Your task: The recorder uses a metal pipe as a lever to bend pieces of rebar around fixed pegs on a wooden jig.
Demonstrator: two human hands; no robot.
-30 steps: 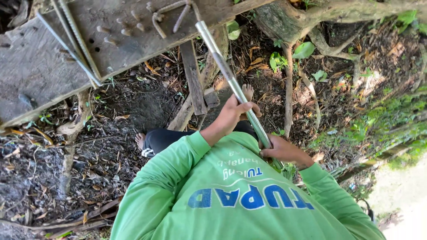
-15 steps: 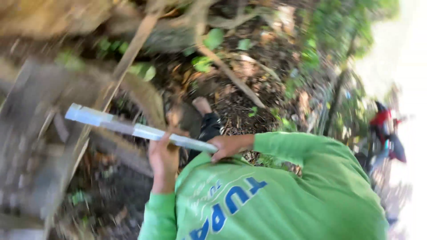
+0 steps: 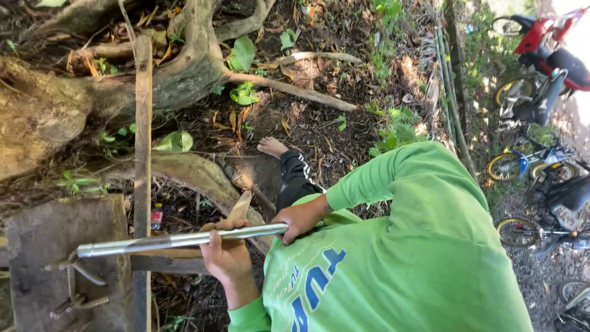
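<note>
Both your hands are on the long shiny metal pipe. It lies level across the view, just beside the grey concrete slab, its far end reaching over the slab's top edge.

Left hand: fingers curled over the pipe from below, clamped at mid-length, away from the slab. Right hand: closed on the pipe's near end, farthest from the slab, thumb side against the tube. Green long sleeves on both arms; the green shirt with blue lettering fills the frame opposite the slab.

Bent rusty steel rebar loops stick out of the slab under the pipe's far end. A weathered wooden plank runs along the slab's edge and crosses behind the pipe. A thick brown tree root sits beyond the slab on dark soil with leaf litter. One bare foot is planted on the soil, well apart from the slab. Parked bicycles and a red motorbike stand far from the slab, past the shirt.
</note>
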